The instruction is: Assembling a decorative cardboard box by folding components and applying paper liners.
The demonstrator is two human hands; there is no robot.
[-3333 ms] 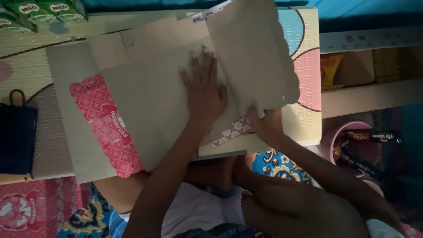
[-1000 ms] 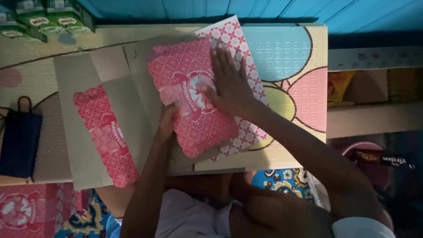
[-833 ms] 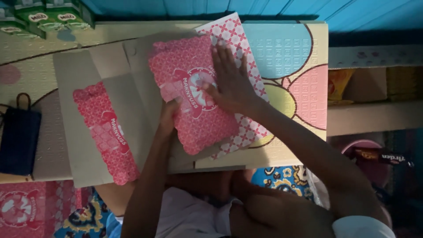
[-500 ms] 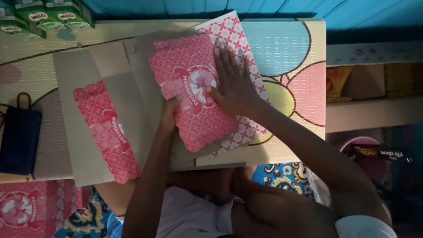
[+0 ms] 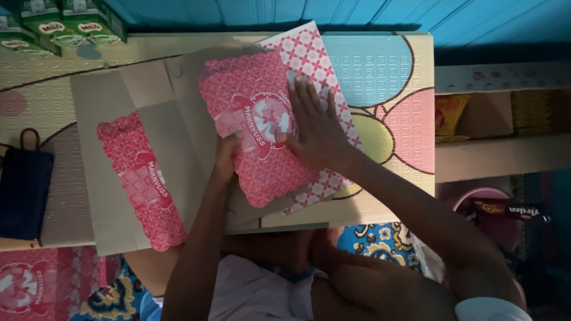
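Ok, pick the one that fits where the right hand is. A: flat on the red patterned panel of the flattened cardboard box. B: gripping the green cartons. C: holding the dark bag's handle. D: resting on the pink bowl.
A: the right hand lies palm down, fingers spread, on the red patterned panel of the flattened cardboard box.

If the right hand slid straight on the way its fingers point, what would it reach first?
The right hand lies flat, fingers pointing toward the far edge. It would likely cross the red-and-white patterned flap of the folded cardboard box first, then the pastel table top beyond it.
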